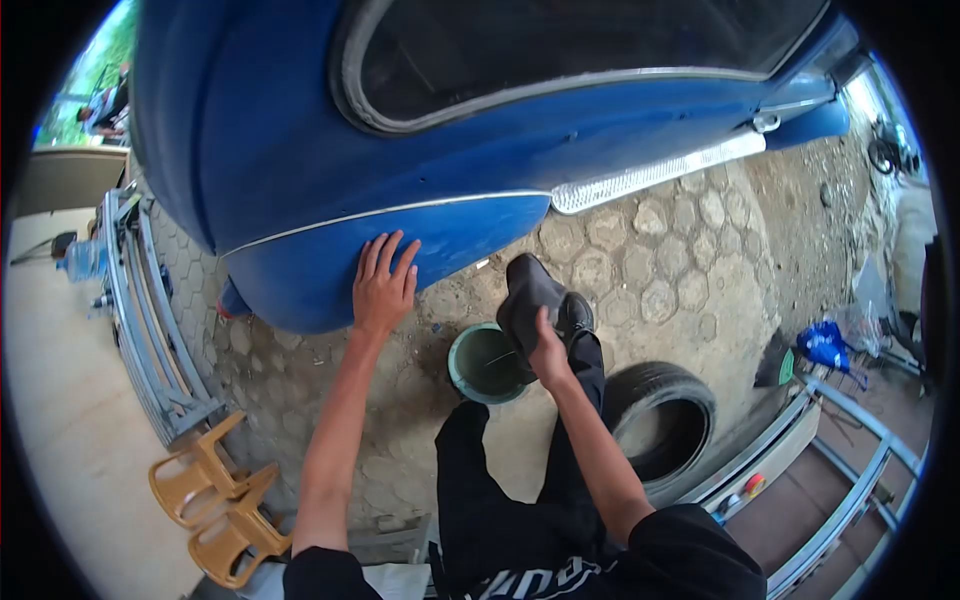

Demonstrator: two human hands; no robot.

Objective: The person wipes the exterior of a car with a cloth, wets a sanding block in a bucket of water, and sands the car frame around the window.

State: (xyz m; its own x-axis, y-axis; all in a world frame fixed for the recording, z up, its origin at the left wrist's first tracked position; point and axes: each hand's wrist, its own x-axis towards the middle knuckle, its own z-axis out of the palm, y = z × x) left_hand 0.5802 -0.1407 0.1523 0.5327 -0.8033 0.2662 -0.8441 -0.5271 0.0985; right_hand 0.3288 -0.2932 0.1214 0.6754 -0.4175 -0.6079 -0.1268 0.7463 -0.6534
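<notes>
Dark cloth (pixel 522 295), just one, is clasped in the right hand (pixel 548 352) near one green bucket (pixel 453 362); left hand (pixel 383 290) spread on one blue car (pixel 270 120); one tire (pixel 655 380), two tan chairs (pixel 213 466) around

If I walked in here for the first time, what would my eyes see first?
Probably the big blue vehicle filling the top of the view, with the left hand spread against its lower side. Next comes the right hand holding a dark cloth near a green bucket, then the black tyre lying on the ground to the right.
</notes>
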